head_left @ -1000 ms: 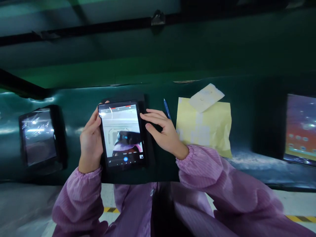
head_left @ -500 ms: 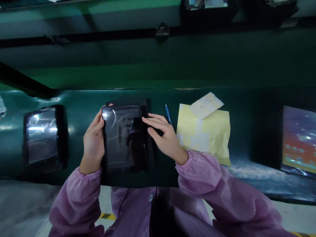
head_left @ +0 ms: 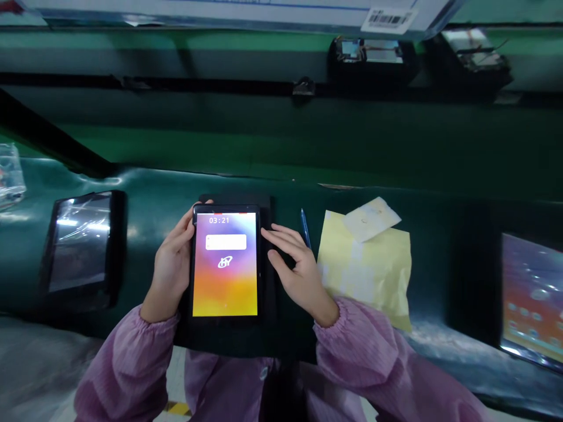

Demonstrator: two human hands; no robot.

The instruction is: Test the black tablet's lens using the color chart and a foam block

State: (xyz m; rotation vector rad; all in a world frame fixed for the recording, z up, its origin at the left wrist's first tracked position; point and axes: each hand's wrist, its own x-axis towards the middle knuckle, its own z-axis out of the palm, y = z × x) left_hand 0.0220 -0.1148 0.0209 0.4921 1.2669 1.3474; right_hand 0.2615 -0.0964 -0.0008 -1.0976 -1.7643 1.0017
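A tablet (head_left: 225, 281) with a lit purple-to-yellow lock screen lies in front of me over a dark flat pad (head_left: 268, 269). My left hand (head_left: 172, 261) grips its left edge, thumb along the side and fingertips behind the upper corner. At the tablet's right edge hovers my right hand (head_left: 297, 272), fingers stretched out and apart, holding nothing. Whether its fingertips touch the edge I cannot tell. A blue pen (head_left: 305, 227) lies just beyond the right hand, beside a yellow paper sheet (head_left: 382, 275).
Another tablet (head_left: 79, 246) with a dark screen rests at the left, and a lit one (head_left: 534, 299) at the right. A small pale card (head_left: 372, 219) lies on the yellow sheet. Opened devices (head_left: 373, 54) sit on the shelf above the green bench (head_left: 145, 193).
The tablet's screen was black and now shows a lit lock screen with 03:21. My view has tilted up, so the bench sits lower. Both hands keep nearly the same pose.
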